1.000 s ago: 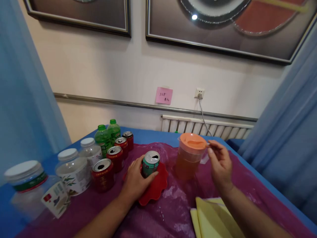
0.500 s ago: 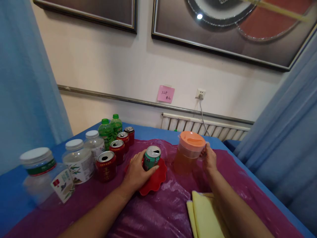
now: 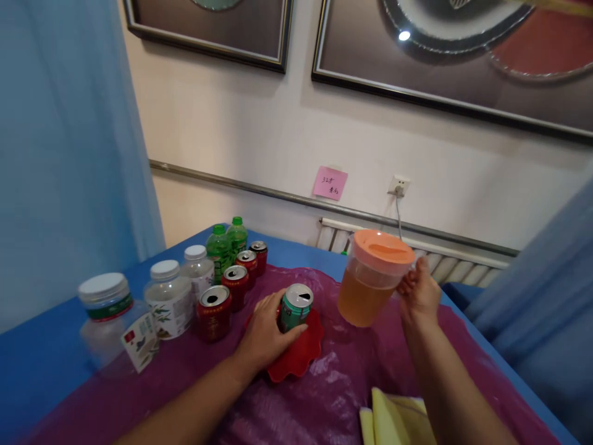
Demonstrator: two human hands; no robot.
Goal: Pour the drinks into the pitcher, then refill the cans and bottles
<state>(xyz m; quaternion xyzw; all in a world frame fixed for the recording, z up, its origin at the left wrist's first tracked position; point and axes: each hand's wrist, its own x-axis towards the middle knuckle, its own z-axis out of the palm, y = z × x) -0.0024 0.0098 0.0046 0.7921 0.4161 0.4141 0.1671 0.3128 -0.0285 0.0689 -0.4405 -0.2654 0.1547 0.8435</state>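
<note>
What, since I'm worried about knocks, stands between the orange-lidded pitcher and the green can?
Nothing visible stands between the pitcher and the green can; only the red dish juts out there, low down. The left hand grips the can from the opposite side, and the yellow cloth lies nearer the person.

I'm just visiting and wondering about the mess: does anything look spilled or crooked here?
No spill shows, and the green can stands upright on the red plate, gripped by the left hand. Only the label on the leftmost jar looks odd: it slants, though the wide view may exaggerate that.
</note>
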